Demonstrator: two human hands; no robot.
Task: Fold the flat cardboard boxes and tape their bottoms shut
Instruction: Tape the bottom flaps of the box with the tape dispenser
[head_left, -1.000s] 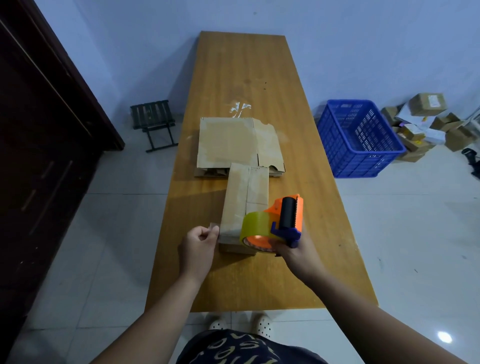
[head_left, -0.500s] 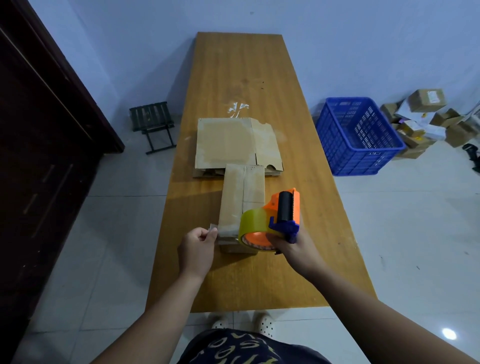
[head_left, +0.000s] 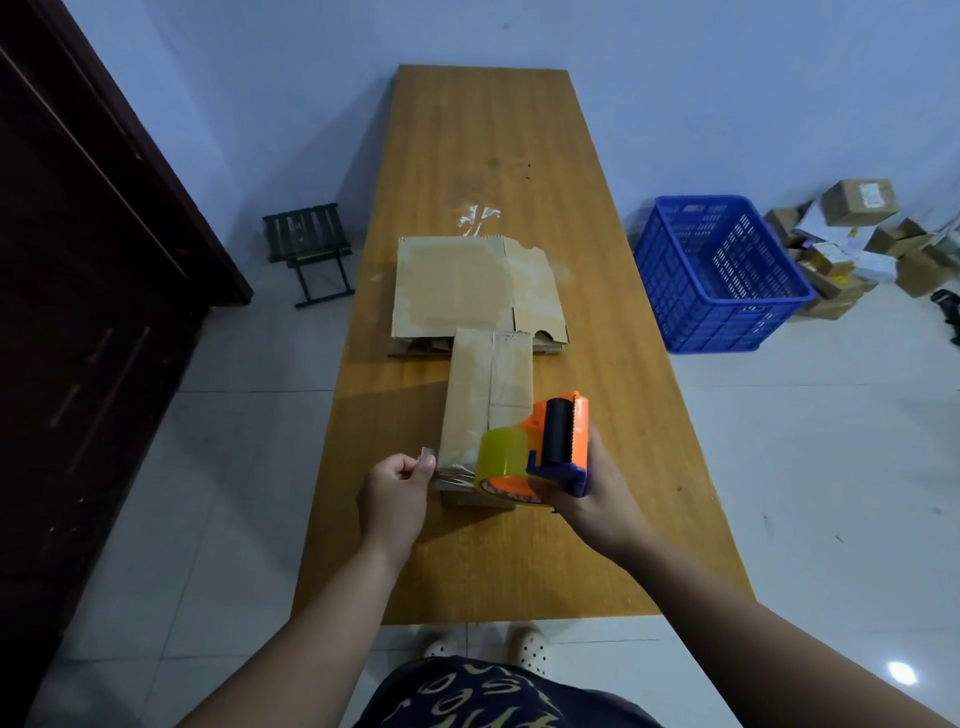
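**Stretching tape across the near end of the folded box**

We are working at the long wooden counter (head_left: 483, 156). The stack of flat cardboard boxes (head_left: 457, 283) is lying about halfway along it. The folded box (head_left: 488, 389) is sitting just in front of that stack with its flap seam facing up, and its far end is meeting the stack's near edge.

Our right hand (head_left: 597, 493) is closing its grip round the handle of the orange tape dispenser (head_left: 558, 441), holding it over the box's near right corner. Our left hand (head_left: 397, 493) is pinching the loose tape end (head_left: 427, 451) in its grip, just off the box's near left edge. The tape strip (head_left: 457, 467) is running between the two hands and is looking a little creased near the left one.

To do this step well, we are thinking about tension first. Pulling the hands gently apart should flatten the creases before the adhesive touches cardboard. Then we are aiming to:

- bring the strip down level so it crosses the seam squarely
- press the left end onto the box's side wall
- draw the dispenser down the opposite side

The box looks light, so it may slide as we pull. If the strip goes slack, it may also fold and stick to itself.
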